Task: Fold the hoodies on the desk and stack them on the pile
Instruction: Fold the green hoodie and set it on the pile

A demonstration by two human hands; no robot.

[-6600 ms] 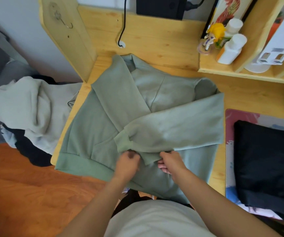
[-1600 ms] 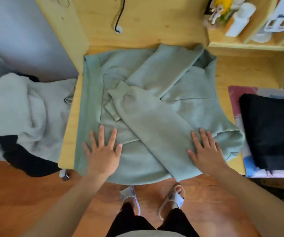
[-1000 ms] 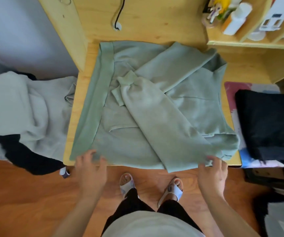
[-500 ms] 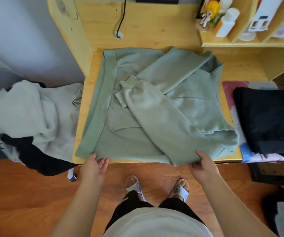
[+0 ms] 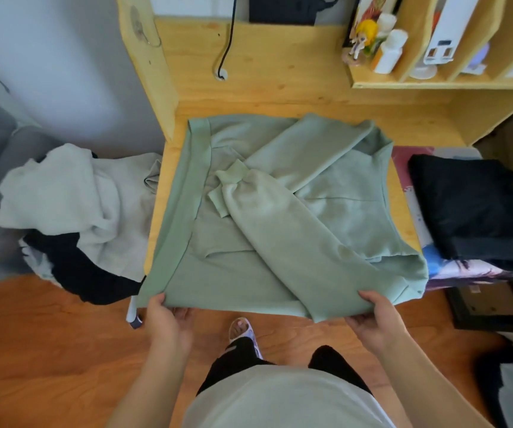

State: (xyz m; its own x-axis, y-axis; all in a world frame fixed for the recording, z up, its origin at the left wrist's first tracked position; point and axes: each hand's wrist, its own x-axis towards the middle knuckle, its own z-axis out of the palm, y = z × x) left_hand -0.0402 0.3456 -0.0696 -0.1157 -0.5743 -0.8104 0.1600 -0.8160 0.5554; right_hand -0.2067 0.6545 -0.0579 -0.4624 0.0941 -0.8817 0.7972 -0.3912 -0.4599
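Green hoodie (image 5: 279,230) on the desk (image 5: 279,97), sleeves crossed beyond the fingers: left hand (image 5: 168,322) and right hand (image 5: 375,319), flat on it moments ago, now pinch its near edge, ready to fold it away.

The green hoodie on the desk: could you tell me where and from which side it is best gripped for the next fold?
Grip the green hoodie along its near edge, from the person's side, at both corners. That edge overhangs the desk front, so fingers slip under it, as the left hand and right hand do. Probably then fold it away.
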